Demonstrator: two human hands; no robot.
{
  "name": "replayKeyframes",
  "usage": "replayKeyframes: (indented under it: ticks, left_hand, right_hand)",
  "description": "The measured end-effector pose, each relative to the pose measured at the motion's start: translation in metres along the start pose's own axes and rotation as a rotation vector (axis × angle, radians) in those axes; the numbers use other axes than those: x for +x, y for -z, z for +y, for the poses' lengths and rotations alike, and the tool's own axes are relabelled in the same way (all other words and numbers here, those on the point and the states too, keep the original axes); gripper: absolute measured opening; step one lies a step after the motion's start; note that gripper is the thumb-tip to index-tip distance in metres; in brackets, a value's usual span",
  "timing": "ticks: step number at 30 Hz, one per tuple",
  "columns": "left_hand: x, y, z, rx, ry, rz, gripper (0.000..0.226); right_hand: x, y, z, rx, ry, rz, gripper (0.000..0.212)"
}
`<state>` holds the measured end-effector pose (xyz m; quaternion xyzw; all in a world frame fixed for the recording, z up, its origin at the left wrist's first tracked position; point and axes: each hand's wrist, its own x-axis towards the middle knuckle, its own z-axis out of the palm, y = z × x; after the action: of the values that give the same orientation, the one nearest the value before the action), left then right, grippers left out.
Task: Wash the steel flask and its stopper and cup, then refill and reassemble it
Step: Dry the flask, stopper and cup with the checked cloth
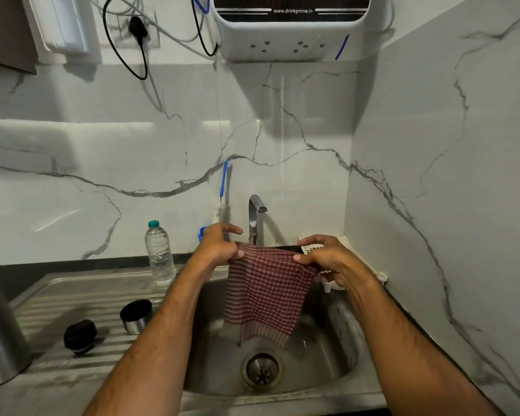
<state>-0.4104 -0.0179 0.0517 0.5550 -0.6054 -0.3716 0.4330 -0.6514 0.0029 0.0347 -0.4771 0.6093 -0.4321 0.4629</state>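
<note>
Over the round stainless-steel sink basin (pixel 336 364) a person holds up a red-and-white checked cloth (pixel 264 298) by its top edge, so that it hangs down into the bowl above the drain strainer (pixel 262 369). The left hand (pixel 219 244) pinches the cloth's upper left corner, thumb and curled fingers bunched on the fabric with the forefinger lifted away. The right hand (pixel 327 258) grips the upper right corner, thumb pressed on top and fingers tucked behind.

The tall brushed-steel flask body (pixel 0 334) stands upright at the far left edge of the ribbed steel draining board (pixel 81 298), only partly in sight. Its round black stopper (pixel 80 336) lies on the board just to the right of it, and the short steel cup with a dark inside (pixel 136 316) stands further right, mouth up, near the basin's rim. All three are apart from one another and well away from both hands.

A clear plastic water bottle with a teal cap (pixel 159 253) stands at the back of the board. Behind the cloth rises the chrome tap (pixel 255 217), and a white water purifier (pixel 291 28) hangs on the marble wall above.
</note>
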Motion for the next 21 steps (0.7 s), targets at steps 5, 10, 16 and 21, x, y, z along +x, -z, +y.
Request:
replayKeyframes:
  ticks: [5, 10, 16, 21]
  left_hand:
    - [0.005, -0.009, 0.002, -0.094, -0.003, 0.155, 0.023]
    - [0.003, -0.014, 0.007, -0.202, -0.003, 0.232, 0.031]
    - [-0.002, -0.024, 0.008, -0.093, -0.072, 0.29, 0.035]
    - [0.003, -0.032, 0.005, 0.02, -0.114, 0.296, 0.021]
  right_hand:
    - [0.005, 0.0, 0.003, 0.038, 0.065, 0.126, 0.012]
    - [-0.001, 0.007, -0.001, 0.144, 0.054, -0.049, 0.028]
    - [0.005, 0.014, -0.003, -0.087, 0.129, 0.093, 0.032]
    - [0.01, 0.022, -0.005, -0.226, 0.242, 0.235, 0.018]
